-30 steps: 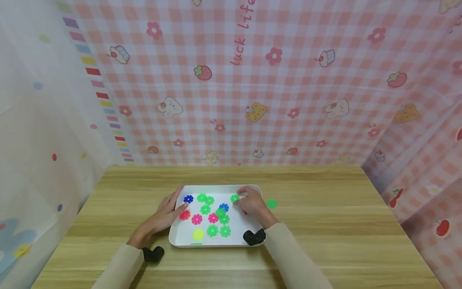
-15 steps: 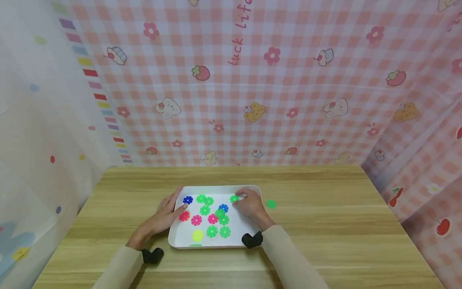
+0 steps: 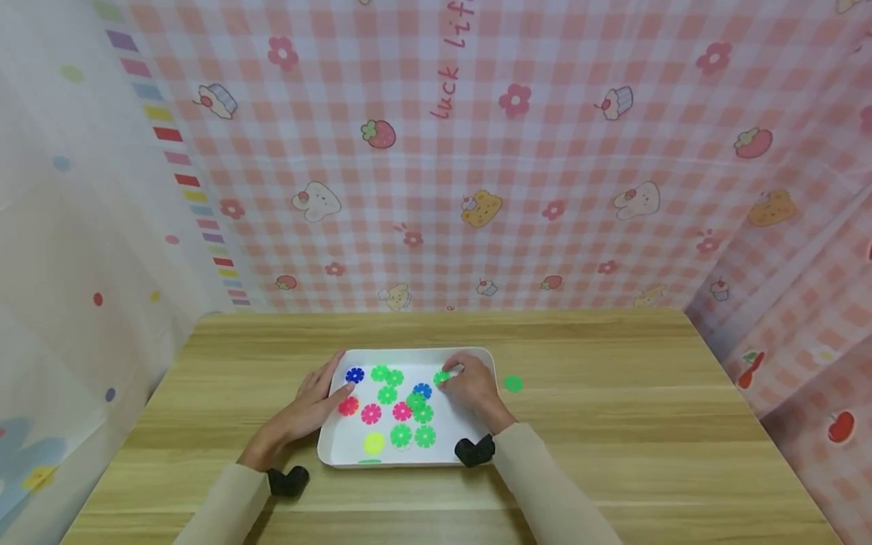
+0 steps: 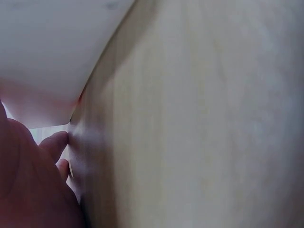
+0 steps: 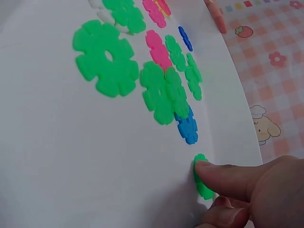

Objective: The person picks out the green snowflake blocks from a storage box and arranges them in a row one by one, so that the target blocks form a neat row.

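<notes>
A white tray (image 3: 450,433) lies on the wooden table (image 3: 613,424) and holds several flower-shaped plastic discs in green, pink, blue and yellow. My left hand (image 3: 309,405) rests with straight fingers on the tray's left rim, beside a blue disc (image 3: 354,375). My right hand (image 3: 470,387) reaches into the tray's far right corner, its fingers curled. In the right wrist view its fingertips (image 5: 218,173) pinch a small green disc (image 5: 202,185) on the tray floor (image 5: 57,156). The left wrist view is blurred and shows only my left hand (image 4: 28,180) against the tray's edge (image 4: 47,47).
One green disc (image 3: 512,384) lies on the bare table just right of the tray. Black wrist cameras (image 3: 288,480) (image 3: 474,450) sit by both sleeves. Pink checked curtains close off the back and right, and a pale curtain the left.
My right hand has drawn slightly left and nearer over the green disc. The left hand and the discs stay where they were.
</notes>
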Demonstrator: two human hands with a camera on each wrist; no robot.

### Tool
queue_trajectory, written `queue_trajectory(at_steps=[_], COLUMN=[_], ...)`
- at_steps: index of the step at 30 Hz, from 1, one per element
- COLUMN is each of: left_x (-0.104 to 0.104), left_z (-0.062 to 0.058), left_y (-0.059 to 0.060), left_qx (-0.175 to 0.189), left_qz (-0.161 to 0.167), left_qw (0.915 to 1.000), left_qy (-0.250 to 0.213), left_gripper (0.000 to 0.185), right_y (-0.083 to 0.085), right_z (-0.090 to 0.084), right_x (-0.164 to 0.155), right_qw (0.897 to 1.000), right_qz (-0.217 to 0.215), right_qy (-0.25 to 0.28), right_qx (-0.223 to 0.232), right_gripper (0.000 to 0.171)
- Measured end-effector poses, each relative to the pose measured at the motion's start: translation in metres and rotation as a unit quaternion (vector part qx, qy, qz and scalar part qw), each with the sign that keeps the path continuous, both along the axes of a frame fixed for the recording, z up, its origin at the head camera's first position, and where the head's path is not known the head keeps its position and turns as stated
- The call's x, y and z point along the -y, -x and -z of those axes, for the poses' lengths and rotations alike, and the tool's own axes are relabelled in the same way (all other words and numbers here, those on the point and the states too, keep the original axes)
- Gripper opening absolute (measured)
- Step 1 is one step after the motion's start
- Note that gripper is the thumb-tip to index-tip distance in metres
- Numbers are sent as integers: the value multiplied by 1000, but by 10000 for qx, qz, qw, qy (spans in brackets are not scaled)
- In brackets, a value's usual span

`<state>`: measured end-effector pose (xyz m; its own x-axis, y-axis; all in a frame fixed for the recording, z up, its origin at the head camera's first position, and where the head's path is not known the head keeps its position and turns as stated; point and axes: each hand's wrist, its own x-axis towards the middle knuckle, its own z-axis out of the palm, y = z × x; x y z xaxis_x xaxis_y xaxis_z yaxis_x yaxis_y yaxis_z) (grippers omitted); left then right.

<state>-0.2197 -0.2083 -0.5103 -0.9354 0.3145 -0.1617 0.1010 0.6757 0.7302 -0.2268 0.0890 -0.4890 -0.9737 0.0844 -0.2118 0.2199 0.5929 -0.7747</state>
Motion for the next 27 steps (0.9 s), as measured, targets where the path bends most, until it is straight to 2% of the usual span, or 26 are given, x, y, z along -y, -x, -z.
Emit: queue_trajectory(at_steps=[7, 17, 27], left_x=[1, 1, 0], left_z=[-1, -3, -1], left_y=[1, 0, -2], left_qx=[-81, 41, 83], left_qz=[-22, -23, -12], left_qw=[10000, 10000, 10000], left_qy=[20, 13, -40], left_gripper=[75, 78, 77], right_y=[1, 1, -1], right_z=[-2, -4, -4], right_x=[2, 1, -4], right_qw=[9997, 9979, 9947], right_qz=[-196, -603, -996], right_qy=[-107, -137, -227], right_qx=[116, 193, -129], right_gripper=[21, 23, 22])
